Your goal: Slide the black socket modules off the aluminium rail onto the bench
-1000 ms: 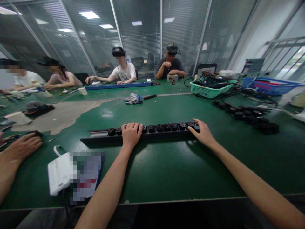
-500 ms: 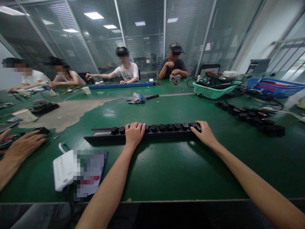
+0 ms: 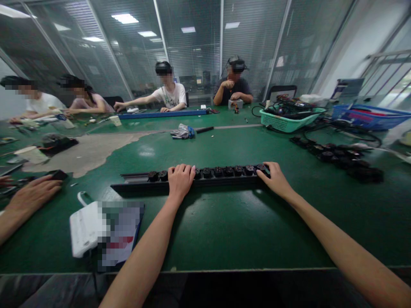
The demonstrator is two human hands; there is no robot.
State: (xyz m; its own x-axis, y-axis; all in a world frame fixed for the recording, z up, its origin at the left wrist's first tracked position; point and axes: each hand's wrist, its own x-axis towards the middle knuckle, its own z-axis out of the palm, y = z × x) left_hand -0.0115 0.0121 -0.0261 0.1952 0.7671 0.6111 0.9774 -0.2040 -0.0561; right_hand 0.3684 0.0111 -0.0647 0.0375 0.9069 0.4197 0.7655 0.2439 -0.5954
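A long black power strip housing [image 3: 138, 187] lies across the green table in front of me, with several black socket modules [image 3: 218, 171] in a row inside its channel. The left end of the channel holds no modules. My left hand [image 3: 181, 177] is closed over the strip left of its middle, fingers across the top and hiding some modules. At the strip's right end, my right hand [image 3: 272, 174] grips the last socket module and the housing's end between thumb and fingers.
Loose black socket modules [image 3: 340, 158] lie in a pile to the right, near a green basket [image 3: 279, 122] and a blue basket [image 3: 385, 122]. Grey-blue gloves [image 3: 183, 131] lie beyond the strip. A white device [image 3: 86, 231] is at front left, near another person's hand [image 3: 37, 192].
Both hands keep the same hold on the strip. The view has shifted very slightly, so things at the left appear a little farther left.
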